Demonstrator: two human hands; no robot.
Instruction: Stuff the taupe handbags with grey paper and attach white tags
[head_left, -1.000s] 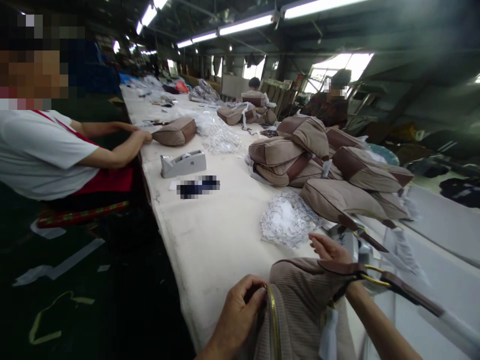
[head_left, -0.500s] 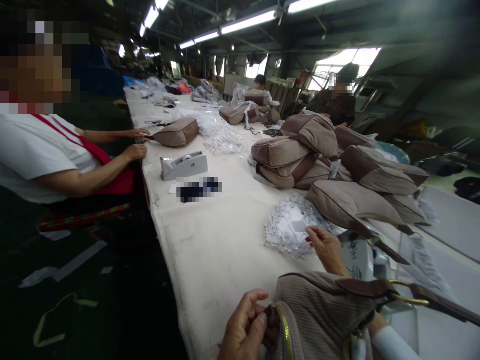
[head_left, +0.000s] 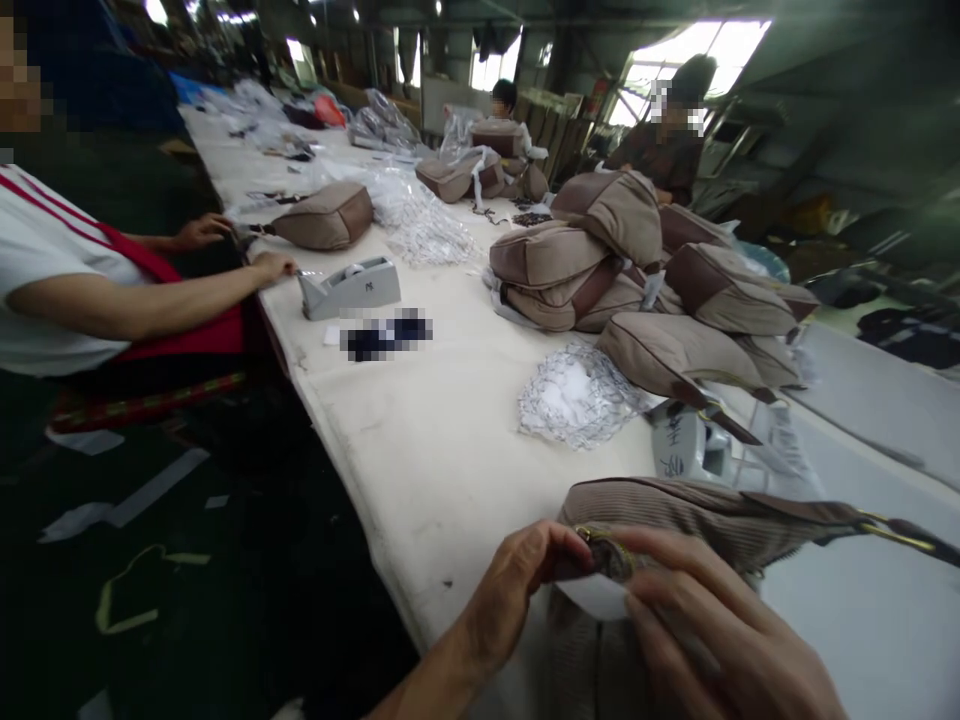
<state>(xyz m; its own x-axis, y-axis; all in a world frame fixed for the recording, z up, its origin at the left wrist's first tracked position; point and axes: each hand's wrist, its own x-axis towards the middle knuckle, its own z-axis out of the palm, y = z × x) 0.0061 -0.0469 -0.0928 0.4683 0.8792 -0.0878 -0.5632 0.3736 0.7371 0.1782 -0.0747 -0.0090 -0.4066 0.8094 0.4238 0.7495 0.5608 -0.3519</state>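
A taupe ribbed handbag (head_left: pixel 652 510) with a brown strap and brass zips lies at the near edge of the table. My left hand (head_left: pixel 517 575) pinches the bag at the end of a brass zip (head_left: pixel 589 540). Between the fingers of my right hand (head_left: pixel 720 610) is a small white paper slip (head_left: pixel 596 597), held against the bag just below that zip. My right hand covers part of the bag's front. Beyond the bag is a crinkled plastic heap (head_left: pixel 574 395) with white slips on top.
Stuffed handbags (head_left: pixel 555 265) are piled at the right. A grey tape dispenser (head_left: pixel 352 285) stands at the left edge, another dispenser (head_left: pixel 679 440) just past my bag. A co-worker's hand (head_left: pixel 274 265) reaches near the left dispenser. Paper scraps (head_left: pixel 157 490) lie on the floor.
My right hand has come back from the plastic heap to the bag with a white slip. My left hand stays at the zip. The co-worker's hand has moved toward the tape dispenser.
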